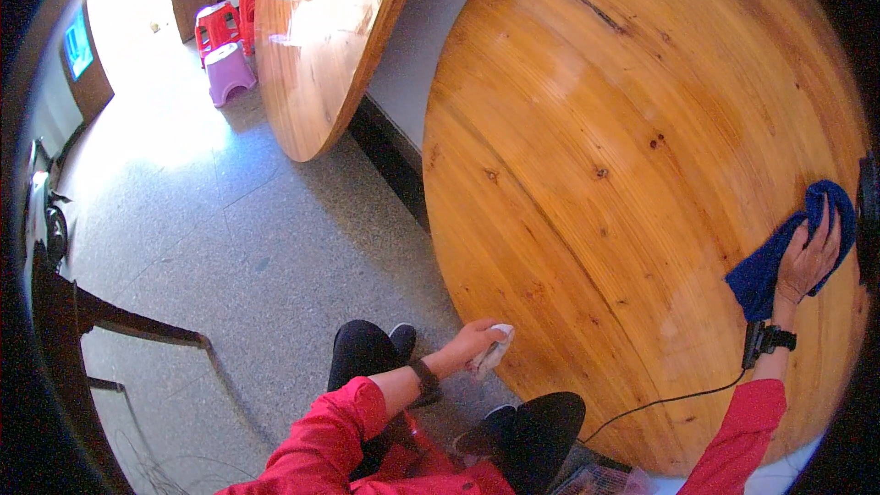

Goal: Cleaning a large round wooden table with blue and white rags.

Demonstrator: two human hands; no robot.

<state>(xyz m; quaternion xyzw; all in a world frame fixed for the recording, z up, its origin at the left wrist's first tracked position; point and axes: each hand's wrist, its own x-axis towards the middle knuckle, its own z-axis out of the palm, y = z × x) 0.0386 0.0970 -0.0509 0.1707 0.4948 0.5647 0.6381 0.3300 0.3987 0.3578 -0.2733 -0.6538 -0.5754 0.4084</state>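
A large round wooden tabletop (pixel 568 211) with dark knots stands in front of me and fills the right half of the head view. On its right part, my right hand (pixel 808 252) presses a dark blue cloth (pixel 761 273) against the wood, fingers spread over the fabric. My left hand (pixel 475 346) is closed around a crumpled white tissue or rag (pixel 495 354), close to the tabletop's lower left edge. Whether the left hand also touches the wood, I cannot tell. A strap with a small black device sits on my right wrist, and a cable runs down from it.
Another round wooden tabletop (pixel 316 46) leans on edge against the wall. Beyond it stand red stools (pixel 218 26) and a purple stool (pixel 229 73). Dark wooden furniture legs (pixel 137 323) rise at the left over the speckled floor (pixel 247 247). A wire-mesh item (pixel 600 481) lies near my knee.
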